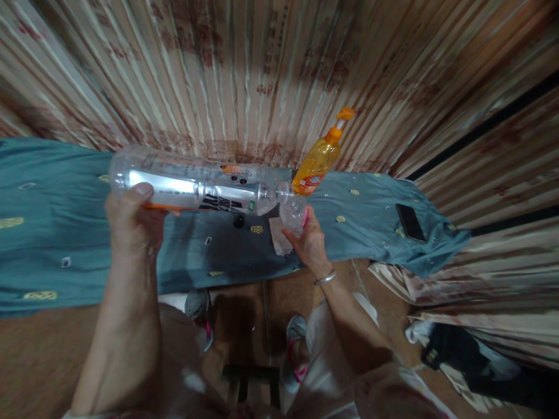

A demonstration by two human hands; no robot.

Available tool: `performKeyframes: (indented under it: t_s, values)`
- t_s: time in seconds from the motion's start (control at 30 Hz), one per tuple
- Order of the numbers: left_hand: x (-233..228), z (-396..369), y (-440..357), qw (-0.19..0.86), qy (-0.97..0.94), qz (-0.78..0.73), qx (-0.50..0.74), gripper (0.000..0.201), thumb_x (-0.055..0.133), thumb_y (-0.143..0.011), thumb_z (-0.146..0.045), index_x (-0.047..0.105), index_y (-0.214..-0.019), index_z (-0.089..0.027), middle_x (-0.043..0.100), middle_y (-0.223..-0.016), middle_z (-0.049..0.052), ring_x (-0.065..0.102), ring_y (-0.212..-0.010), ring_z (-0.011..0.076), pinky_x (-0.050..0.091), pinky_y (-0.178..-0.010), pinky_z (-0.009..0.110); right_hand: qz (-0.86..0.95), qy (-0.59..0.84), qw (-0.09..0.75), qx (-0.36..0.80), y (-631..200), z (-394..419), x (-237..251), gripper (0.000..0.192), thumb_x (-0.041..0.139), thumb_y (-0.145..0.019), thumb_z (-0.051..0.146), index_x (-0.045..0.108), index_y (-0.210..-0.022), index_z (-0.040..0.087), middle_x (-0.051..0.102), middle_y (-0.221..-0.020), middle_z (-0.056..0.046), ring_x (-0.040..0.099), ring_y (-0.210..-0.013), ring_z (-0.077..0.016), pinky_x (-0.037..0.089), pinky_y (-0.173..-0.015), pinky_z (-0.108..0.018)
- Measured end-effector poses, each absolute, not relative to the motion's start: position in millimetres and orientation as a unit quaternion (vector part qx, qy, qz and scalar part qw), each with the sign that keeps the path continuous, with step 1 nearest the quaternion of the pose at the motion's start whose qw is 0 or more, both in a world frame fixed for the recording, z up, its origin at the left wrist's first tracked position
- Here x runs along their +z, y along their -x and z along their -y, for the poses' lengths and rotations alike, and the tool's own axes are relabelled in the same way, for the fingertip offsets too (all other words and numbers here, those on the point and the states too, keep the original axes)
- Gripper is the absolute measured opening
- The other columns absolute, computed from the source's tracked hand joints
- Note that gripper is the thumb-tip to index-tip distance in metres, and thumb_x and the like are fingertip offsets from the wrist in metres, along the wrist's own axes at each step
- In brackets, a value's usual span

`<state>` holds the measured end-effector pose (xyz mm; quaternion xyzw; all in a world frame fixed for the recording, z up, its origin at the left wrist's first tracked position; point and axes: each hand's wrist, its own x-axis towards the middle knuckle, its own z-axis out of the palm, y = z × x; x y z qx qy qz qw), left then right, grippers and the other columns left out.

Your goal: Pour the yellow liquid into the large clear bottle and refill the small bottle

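The left hand [133, 224] is clenched around the base end of a large clear plastic bottle [196, 187], held nearly level above the counter [65, 233]. Its long axis runs sideways and its neck points right into a small clear cup [293, 212] grasped by the right hand [310, 244]. The label's writing is unreadable. Right of the bottle stands an orange pump bottle [318, 160]; farther right lies a black phone [410, 222].
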<state>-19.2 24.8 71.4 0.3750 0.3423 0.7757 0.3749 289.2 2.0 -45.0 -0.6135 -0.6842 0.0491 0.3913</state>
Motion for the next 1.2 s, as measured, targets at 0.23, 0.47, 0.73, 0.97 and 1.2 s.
performKeyframes:
  t_s: [0.23,0.47,0.73,0.97,1.2]
  values:
    - [72.9,-24.2,18.3,0.383,-0.372,-0.34,0.774,0.059,0.075,-0.05,-0.032,0.067,-0.107,-0.021,0.065,-0.07,0.0,0.059,-0.056,0.0161,0.051,-0.043,0.024,0.675,0.616,0.397,0.082,-287.6,-1.5,-41.4,0.076,0.083,-0.078,0.029,0.046,-0.143,0.016,0.066,-0.132,-0.019,0.061,-0.131,-0.0353,0.054,-0.106,-0.056]
    - [76.1,-23.9,15.5,0.376,-0.364,-0.354,0.775,0.054,0.072,-0.047,-0.032,0.068,-0.1,-0.022,0.063,-0.069,-0.002,0.056,-0.052,0.0148,0.045,-0.036,0.022,0.69,0.596,0.402,0.085,-289.8,-2.5,-42.0,0.072,0.079,-0.083,0.032,0.046,-0.145,0.02,0.064,-0.134,-0.017,0.06,-0.13,-0.0349,0.052,-0.109,-0.056]
    - [76.6,-23.3,15.3,0.375,-0.369,-0.351,0.775,0.05,0.073,-0.049,-0.033,0.07,-0.097,-0.021,0.066,-0.071,0.0,0.055,-0.052,0.0133,0.039,-0.032,0.019,0.686,0.595,0.416,0.059,-290.7,-5.8,-49.6,0.078,0.079,-0.082,0.036,0.041,-0.148,0.019,0.065,-0.133,-0.017,0.063,-0.129,-0.0357,0.054,-0.106,-0.058]
    - [74.4,-24.7,17.1,0.373,-0.374,-0.346,0.776,0.053,0.074,-0.049,-0.033,0.068,-0.1,-0.02,0.066,-0.074,0.001,0.061,-0.059,0.0161,0.041,-0.035,0.02,0.685,0.6,0.408,0.061,-291.8,-6.6,-48.7,0.08,0.081,-0.079,0.037,0.043,-0.147,0.018,0.066,-0.135,-0.018,0.063,-0.129,-0.0343,0.055,-0.106,-0.055]
    - [72.7,-24.6,18.6,0.374,-0.378,-0.339,0.776,0.049,0.075,-0.051,-0.032,0.067,-0.098,-0.02,0.066,-0.075,0.001,0.059,-0.055,0.0139,0.042,-0.034,0.019,0.684,0.598,0.41,0.08,-288.6,-4.0,-42.0,0.076,0.082,-0.078,0.029,0.046,-0.144,0.018,0.067,-0.128,-0.016,0.064,-0.127,-0.0348,0.055,-0.105,-0.056]
